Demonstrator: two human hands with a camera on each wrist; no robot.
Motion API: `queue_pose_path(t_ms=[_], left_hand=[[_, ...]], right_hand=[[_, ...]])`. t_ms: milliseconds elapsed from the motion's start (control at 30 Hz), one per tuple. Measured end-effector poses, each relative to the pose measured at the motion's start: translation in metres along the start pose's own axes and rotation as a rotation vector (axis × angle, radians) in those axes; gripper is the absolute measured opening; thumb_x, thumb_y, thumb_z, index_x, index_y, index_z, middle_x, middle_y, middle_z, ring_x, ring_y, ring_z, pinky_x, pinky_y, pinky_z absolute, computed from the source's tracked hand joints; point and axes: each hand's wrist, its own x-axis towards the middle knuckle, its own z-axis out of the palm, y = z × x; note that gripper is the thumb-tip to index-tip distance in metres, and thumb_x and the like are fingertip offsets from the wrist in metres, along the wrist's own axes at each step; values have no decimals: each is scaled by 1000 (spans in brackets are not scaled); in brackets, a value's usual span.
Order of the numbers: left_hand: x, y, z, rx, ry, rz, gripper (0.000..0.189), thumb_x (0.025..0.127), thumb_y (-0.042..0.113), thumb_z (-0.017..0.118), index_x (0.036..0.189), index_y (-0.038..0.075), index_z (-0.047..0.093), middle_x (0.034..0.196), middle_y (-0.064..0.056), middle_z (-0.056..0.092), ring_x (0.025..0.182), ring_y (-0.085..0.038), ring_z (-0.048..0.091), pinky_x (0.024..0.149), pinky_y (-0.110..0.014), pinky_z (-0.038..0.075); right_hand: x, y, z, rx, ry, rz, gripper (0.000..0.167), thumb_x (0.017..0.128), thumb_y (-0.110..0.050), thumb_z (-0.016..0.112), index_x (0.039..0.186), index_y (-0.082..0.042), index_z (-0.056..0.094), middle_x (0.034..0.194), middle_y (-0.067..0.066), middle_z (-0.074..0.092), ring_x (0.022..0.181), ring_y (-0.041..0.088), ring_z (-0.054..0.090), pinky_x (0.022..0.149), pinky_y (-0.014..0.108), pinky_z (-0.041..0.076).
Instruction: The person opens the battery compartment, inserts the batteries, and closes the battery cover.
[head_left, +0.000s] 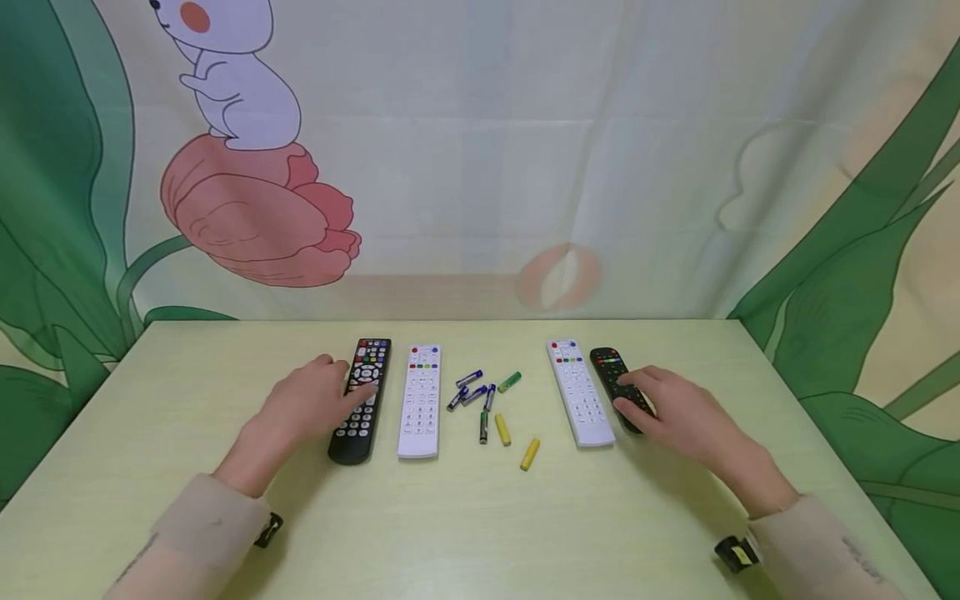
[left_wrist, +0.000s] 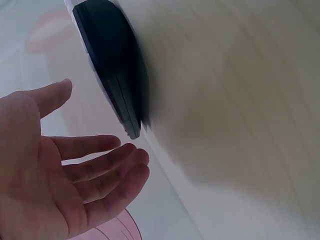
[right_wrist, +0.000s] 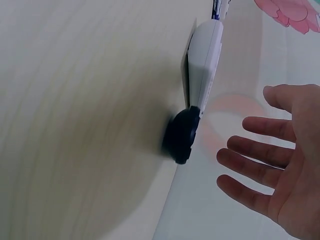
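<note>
My left hand (head_left: 303, 400) hovers over the left side of a large black remote control (head_left: 354, 437), thumb out across its buttons. In the left wrist view, its relaxed fingers (left_wrist: 100, 187) hold nothing and appear apart from the black remote (left_wrist: 112, 55). My right hand (head_left: 678, 414) is above a smaller black remote control (head_left: 609, 367), covering its lower right part. The right wrist view shows the fingers (right_wrist: 260, 152) spread and loosely bent, with a gap to that small remote (right_wrist: 182, 135). Both remotes lie on the table, buttons up.
A white remote (head_left: 420, 408) lies beside the large black one, another white remote (head_left: 580, 392) beside the small black one. Between them are scattered several blue batteries (head_left: 475, 395), two green (head_left: 510, 382) and two yellow batteries (head_left: 530, 454). A printed curtain (head_left: 465, 167) hangs behind the table (head_left: 465, 533).
</note>
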Motion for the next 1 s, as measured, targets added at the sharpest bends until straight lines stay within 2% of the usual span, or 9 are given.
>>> queue_pose_path(t_ms=[267, 467, 633, 867, 1000], left_hand=[[2, 10, 3, -15, -38, -31, 62, 99, 49, 64, 115, -11, 66, 107, -23, 61, 78, -28, 58, 63, -40, 52], [5, 12, 5, 8, -67, -29, 58, 95, 49, 69, 109, -7, 69, 106, -22, 61, 76, -27, 57, 61, -38, 51], [10, 13, 6, 8, -70, -32, 57, 93, 46, 73, 106, -8, 67, 98, -18, 61, 74, -26, 57, 59, -36, 50], [15, 14, 5, -17, -93, -76, 60, 92, 43, 75, 113, -13, 62, 88, -14, 61, 72, -25, 59, 58, -34, 50], [15, 15, 5, -51, -99, -109, 54, 94, 34, 73, 114, -13, 60, 89, -16, 60, 75, -26, 59, 59, -33, 51]], right_hand=[[4, -13, 2, -21, -5, -38, 34, 100, -28, 68, 122, -2, 69, 117, 17, 69, 105, 34, 67, 88, 54, 56], [7, -21, 3, -34, -15, -62, 38, 101, -31, 67, 125, -2, 69, 121, 17, 68, 110, 35, 66, 90, 53, 56], [7, -25, 4, -28, -10, -69, 37, 101, -31, 67, 125, -4, 69, 123, 16, 67, 113, 34, 65, 91, 53, 56], [8, -31, 5, -26, -8, -101, 37, 101, -32, 67, 125, -5, 68, 124, 16, 67, 114, 33, 65, 90, 52, 56], [10, -34, 9, -34, -3, -136, 36, 101, -32, 67, 125, -4, 68, 123, 15, 67, 113, 32, 65, 88, 50, 57]])
